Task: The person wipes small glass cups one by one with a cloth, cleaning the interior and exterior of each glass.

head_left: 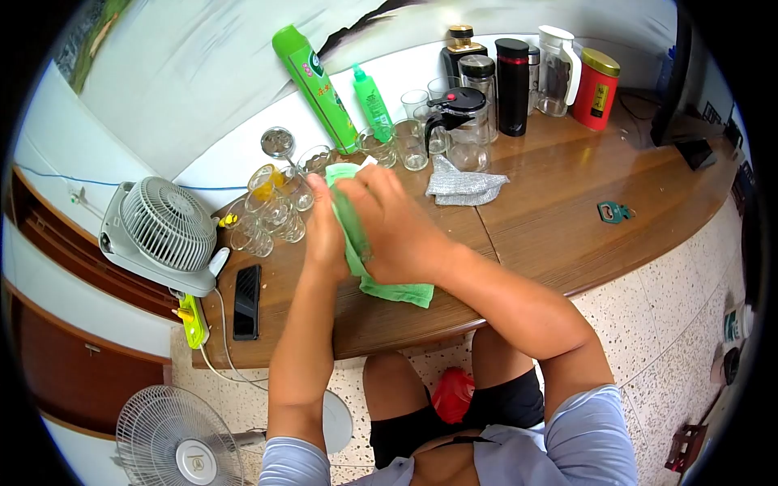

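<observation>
**Green cloth (397, 292) clasped over the desk (559, 211)**

We hold it near the front edge, fingers of our left hand (326, 231) and right hand (399, 225) curled around it from opposite sides, probably for steadiness; blur hides whether anything is wrapped inside. Glasses (412, 147) stand behind, likely out of our arms' way. The black-lidded pitcher (468, 152) looks empty; the red canister (596, 99) hides its contents.

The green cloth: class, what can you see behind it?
The wooden table shows around the lower end of the green cloth; whatever the cloth and right hand cover cannot be seen.
</observation>
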A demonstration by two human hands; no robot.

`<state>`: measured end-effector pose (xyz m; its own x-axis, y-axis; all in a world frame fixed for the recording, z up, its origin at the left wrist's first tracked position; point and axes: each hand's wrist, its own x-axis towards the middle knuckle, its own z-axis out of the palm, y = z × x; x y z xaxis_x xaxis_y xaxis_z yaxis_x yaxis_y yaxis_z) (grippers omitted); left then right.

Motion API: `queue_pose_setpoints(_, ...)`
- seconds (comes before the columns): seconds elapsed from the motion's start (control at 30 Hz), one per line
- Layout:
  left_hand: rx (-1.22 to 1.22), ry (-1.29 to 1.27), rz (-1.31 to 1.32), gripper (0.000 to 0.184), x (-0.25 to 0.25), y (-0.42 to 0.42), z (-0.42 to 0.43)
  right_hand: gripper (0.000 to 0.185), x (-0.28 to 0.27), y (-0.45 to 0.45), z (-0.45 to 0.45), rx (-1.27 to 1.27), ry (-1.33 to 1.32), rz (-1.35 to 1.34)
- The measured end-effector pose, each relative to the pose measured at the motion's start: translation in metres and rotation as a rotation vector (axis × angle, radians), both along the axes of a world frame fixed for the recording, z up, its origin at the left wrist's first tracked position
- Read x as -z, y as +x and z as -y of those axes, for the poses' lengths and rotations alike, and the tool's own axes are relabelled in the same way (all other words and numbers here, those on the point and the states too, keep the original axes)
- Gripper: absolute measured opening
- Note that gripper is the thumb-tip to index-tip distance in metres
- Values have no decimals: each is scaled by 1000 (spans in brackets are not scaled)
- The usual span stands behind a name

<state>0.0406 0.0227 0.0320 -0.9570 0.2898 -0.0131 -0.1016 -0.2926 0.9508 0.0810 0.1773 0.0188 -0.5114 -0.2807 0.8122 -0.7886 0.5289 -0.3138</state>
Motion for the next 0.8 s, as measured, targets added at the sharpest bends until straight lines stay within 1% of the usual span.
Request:
queue_pose_setpoints(0.1, 58, -119, -122, 85, 1, 11, -17, 93, -7, -2, -6, 108, -159, 46)
queue_pose_setpoints(0.2, 184, -221, -299, 85, 12, 7, -17, 91, -7, -9, -9, 225, -241, 7)
queue_pose_setpoints(0.27, 139, -257, -420, 85, 28, -2, -19, 93, -7, -10, -10, 250, -236, 46)
queue_pose_setpoints(0.3, 115, -274, -480, 84, 27, -2, -21, 93, -7, -10, -10, 261, -232, 66)
queue_pose_setpoints(0.4, 78, -253, -454, 85, 16, 5, -20, 96, -2, -8, -9, 162, -133, 50)
queue_pose_setpoints(0.5, -5, -209, -306, 86, 8, 2, -9, 102, -2, 2, -2, 57, -4, 144)
queue_pose_setpoints(0.63, -174, -59, -111, 87, -5, 4, -3, 104, 4, 4, 7, -31, 46, 82)
queue_pose_setpoints(0.73, -178, 22, -53, 88, -11, 5, -1, 105, 4, 4, 7, -57, 98, 57)
queue_pose_setpoints(0.8, -126, 39, -78, 91, -6, 2, -1, 105, 4, 4, 5, -51, 96, 35)
